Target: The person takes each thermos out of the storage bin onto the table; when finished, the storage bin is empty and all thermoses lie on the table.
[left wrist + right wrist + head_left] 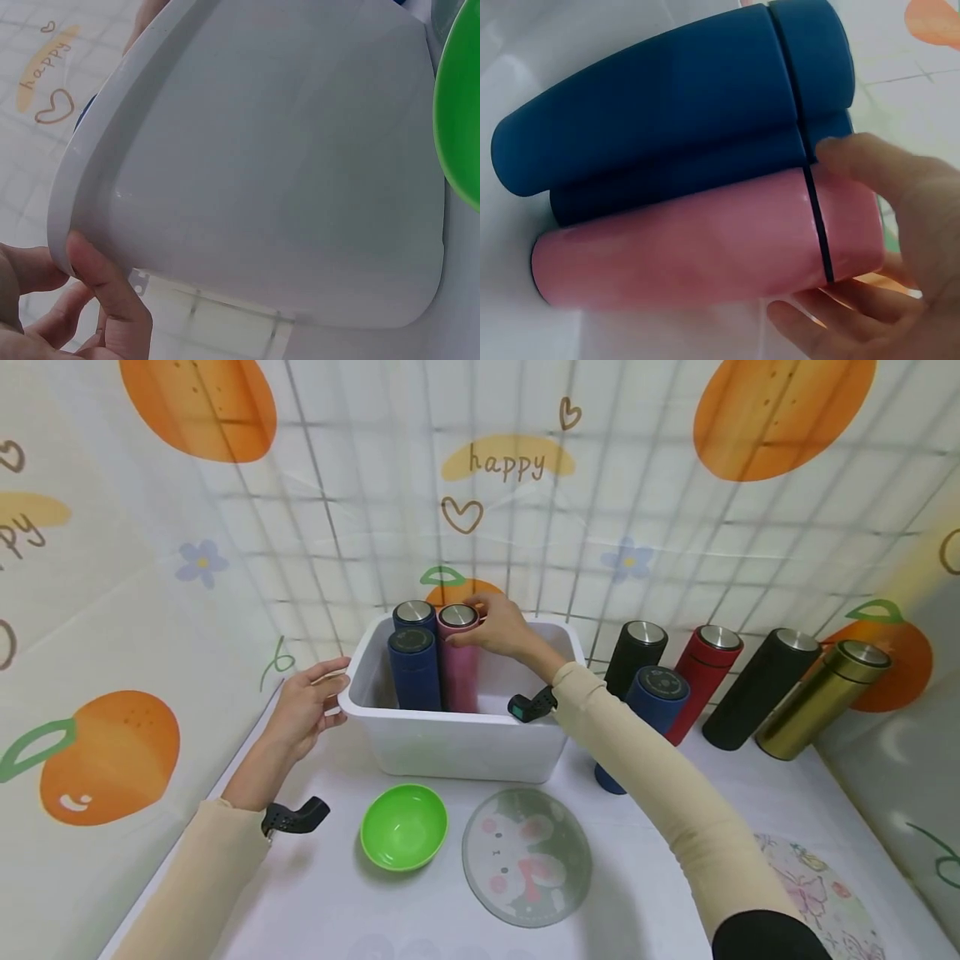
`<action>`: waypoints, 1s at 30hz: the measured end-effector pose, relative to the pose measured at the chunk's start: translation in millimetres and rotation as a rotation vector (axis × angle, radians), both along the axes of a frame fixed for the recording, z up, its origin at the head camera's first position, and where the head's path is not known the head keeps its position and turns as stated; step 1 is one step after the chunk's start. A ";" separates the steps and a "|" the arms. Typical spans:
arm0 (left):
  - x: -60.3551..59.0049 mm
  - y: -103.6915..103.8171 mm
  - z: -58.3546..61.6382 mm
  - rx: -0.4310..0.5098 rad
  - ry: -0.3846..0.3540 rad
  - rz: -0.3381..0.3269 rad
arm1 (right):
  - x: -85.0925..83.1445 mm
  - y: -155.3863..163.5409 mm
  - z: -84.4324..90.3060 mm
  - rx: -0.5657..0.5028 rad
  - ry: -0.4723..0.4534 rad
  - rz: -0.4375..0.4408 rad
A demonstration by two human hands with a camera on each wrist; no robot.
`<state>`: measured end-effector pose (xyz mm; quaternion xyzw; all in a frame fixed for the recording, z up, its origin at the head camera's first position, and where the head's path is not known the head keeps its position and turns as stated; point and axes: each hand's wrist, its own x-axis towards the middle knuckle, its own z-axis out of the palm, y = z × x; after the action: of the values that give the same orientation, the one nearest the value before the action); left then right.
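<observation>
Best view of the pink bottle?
Right wrist: pink bottle close up, side-on, base to cap, right hand at the cap. Head: smaller, from above, inside the white bin. Left wrist: not visible; the bin's outer wall fills most of the frame.

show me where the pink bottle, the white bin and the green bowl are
pink bottle (pixel 697 244), right wrist view, on the side of its body
white bin (pixel 465 747), head view, on its front wall
green bowl (pixel 403 828), head view, on its bare inside
</observation>
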<state>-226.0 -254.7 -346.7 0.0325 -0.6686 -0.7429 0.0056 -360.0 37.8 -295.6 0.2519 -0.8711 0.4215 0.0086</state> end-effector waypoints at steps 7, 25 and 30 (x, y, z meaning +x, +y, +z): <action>0.2 2.0 0.8 0.002 -0.004 0.006 | -1.7 -1.2 -0.8 0.002 0.026 -0.004; 2.1 3.0 -0.3 -0.014 -0.025 0.012 | 8.9 3.0 3.5 -0.017 -0.013 -0.078; 3.8 0.0 2.0 -0.011 -0.019 0.010 | 17.2 3.7 13.4 -0.030 0.030 -0.090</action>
<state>-222.1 -254.6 -344.7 0.0428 -0.6725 -0.7388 0.0029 -342.8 41.5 -282.2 0.2186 -0.8750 0.4296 0.0445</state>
